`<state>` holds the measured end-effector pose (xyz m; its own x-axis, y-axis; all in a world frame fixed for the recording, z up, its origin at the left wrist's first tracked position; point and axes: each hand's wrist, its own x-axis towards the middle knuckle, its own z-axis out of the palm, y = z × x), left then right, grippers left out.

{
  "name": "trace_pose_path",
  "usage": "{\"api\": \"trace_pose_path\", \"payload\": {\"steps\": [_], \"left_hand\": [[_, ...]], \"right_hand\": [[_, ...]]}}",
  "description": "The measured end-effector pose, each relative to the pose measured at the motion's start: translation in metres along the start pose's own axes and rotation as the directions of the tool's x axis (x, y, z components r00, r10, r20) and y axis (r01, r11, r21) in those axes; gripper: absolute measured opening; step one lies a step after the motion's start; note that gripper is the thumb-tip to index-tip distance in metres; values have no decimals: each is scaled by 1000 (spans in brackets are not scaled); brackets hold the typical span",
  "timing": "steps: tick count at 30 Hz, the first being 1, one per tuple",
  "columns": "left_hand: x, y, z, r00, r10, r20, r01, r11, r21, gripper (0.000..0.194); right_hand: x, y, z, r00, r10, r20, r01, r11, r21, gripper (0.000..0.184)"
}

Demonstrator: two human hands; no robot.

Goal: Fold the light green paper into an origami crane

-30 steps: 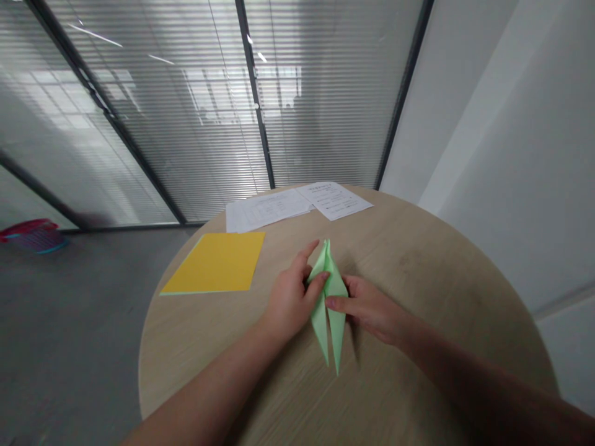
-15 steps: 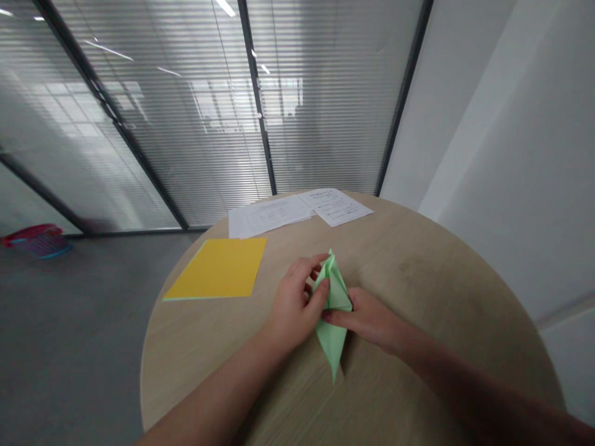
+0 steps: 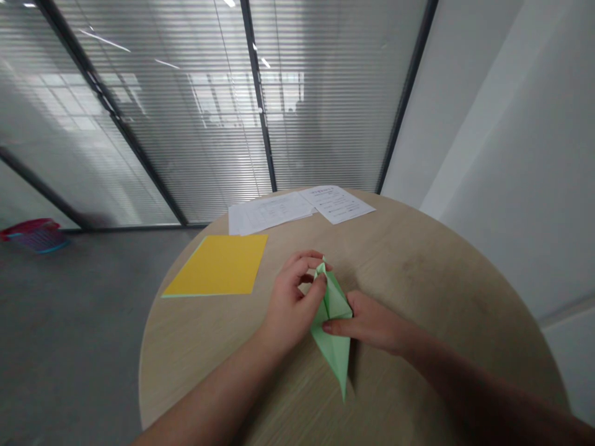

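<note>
A light green folded origami paper (image 3: 335,353), long and diamond-shaped, is held between both hands above the round table. My left hand (image 3: 292,297) pinches its upper end, thumb on the near face and fingers behind the tip. At the paper's right side, my right hand (image 3: 372,319) grips the middle, its thumb pressed flat across the front and its other fingers hidden behind. The lower end narrows to a sharp point directed toward me.
Yellow paper sheets (image 3: 218,266), with a green edge beneath, lie on the round wooden table (image 3: 195,371) at left. Printed white sheets (image 3: 274,214) lie at its far edge. A red and blue basket (image 3: 37,235) stands on the floor. Glass panels with blinds (image 3: 325,124) rise behind.
The green paper has tilted, its upper tip moving left and down and its lower point right and nearer me. My left thumb has shifted up toward the tip; both hands keep hold.
</note>
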<state>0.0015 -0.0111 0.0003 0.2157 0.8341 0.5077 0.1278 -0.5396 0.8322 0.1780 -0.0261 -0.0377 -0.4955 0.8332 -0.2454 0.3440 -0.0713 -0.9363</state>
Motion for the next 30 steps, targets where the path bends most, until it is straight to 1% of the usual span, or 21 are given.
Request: {"api": "trace_pose_path", "payload": {"steps": [3,8,11,14,17,20,22,25,28,30], "left_hand": [[1,0,1,999,-47,-24,47,999,-29,12],[2,-4,2,993,-82,-88,78,996,-45,10],[3,-7,3,988,-72,-135,71,997,-12,11],[4,-10,2,984,-76,-164,82,996,32,12],[5,-14,1,978,-114,-174,126,990,59,12],[7,-15,-1,972,-176,-154,182,983,27,12],[10,-14,-3,968,-225,-109,222,974,-43,12],[15,-9,-9,952,-305,11,302,936,-182,17],[17,-3,-19,925,-321,204,369,888,-275,26],[17,-2,-25,889,-302,344,404,871,-281,30]], "right_hand": [[-2,-4,0,1000,6,10,-7,999,52,23],[-4,-10,2,999,37,-9,-36,999,27,21],[-6,-14,4,993,113,-15,-113,993,18,21],[-7,-17,7,984,175,-12,-174,984,46,20],[-8,-18,7,983,184,-12,-182,981,62,18],[-8,-18,7,980,197,-7,-197,979,44,18],[-9,-18,6,979,203,-1,-203,979,31,18],[-9,-16,4,978,210,15,-210,976,64,20],[-10,-12,2,980,191,45,-197,963,183,28],[-10,-8,0,985,163,61,-173,953,247,33]]}}
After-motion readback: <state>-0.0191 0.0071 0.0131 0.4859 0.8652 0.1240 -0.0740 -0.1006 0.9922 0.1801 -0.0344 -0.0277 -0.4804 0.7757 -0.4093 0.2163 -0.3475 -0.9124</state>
